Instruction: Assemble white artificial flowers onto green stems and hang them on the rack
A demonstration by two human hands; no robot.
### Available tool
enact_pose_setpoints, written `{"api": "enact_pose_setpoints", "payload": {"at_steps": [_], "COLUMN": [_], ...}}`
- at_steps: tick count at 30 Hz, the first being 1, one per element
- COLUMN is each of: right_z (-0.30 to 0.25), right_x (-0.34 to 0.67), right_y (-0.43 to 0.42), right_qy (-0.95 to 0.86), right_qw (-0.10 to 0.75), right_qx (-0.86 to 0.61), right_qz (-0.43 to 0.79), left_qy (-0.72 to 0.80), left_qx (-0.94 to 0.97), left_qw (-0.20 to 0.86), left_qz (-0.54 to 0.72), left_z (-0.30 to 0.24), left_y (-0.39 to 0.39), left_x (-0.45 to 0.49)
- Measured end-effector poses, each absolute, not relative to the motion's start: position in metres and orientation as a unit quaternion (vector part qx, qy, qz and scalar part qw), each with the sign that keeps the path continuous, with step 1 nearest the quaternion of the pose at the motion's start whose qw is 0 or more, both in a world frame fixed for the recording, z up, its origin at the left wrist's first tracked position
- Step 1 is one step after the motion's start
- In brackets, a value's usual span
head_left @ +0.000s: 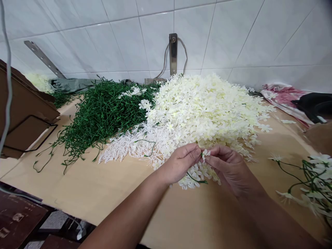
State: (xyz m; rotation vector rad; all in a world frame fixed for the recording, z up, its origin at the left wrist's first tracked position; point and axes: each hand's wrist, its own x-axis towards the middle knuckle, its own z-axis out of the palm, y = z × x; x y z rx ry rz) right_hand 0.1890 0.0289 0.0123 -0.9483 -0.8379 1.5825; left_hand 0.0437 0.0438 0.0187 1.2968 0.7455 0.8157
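In front of the flower pile, my left hand (183, 162) and my right hand (229, 167) meet with fingertips almost touching. A small white artificial flower (205, 155) shows between them, pinched by the thumb and fingers of my right hand. My left hand is closed on a green plastic stem (195, 178), whose lower end hangs out below the palm. Just behind both hands rises a large heap of cream-white petals (207, 107). White stamen pieces (135, 143) lie spread to its left, with one loose green stem on top.
A big tangle of green stems (103, 110) covers the table's left side. Finished-looking stemmed flowers (311, 183) lie at the right edge. A brown cardboard box (26, 107) stands at far left; a pink and white cloth (287, 98) is at back right, against the tiled wall.
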Motion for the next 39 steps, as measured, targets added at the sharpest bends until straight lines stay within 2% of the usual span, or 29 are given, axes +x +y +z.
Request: {"api": "enact_pose_setpoints", "payload": {"at_steps": [18,24,34,39], "right_z": [0.011,0.016,0.019,0.02], "right_x": [0.198,0.199,0.199,0.2], "right_y": [0.03,0.031,0.031,0.031], "right_qy": [-0.359,-0.359,-0.342,-0.393], "right_qw": [0.497,0.471,0.478,0.468], "right_qx": [-0.413,-0.409,-0.389,-0.341], "right_qz": [0.674,0.694,0.71,0.715], "left_qy": [0.344,0.336,0.317,0.321], "left_qx": [0.637,0.623,0.556,0.533], "left_qw": [0.617,0.64,0.689,0.701], "left_qz": [0.31,0.298,0.34,0.349], "left_z": [0.02,0.02,0.017,0.016], "left_y": [0.044,0.044,0.048,0.051], "left_x": [0.041,0.041,0.039,0.038]}}
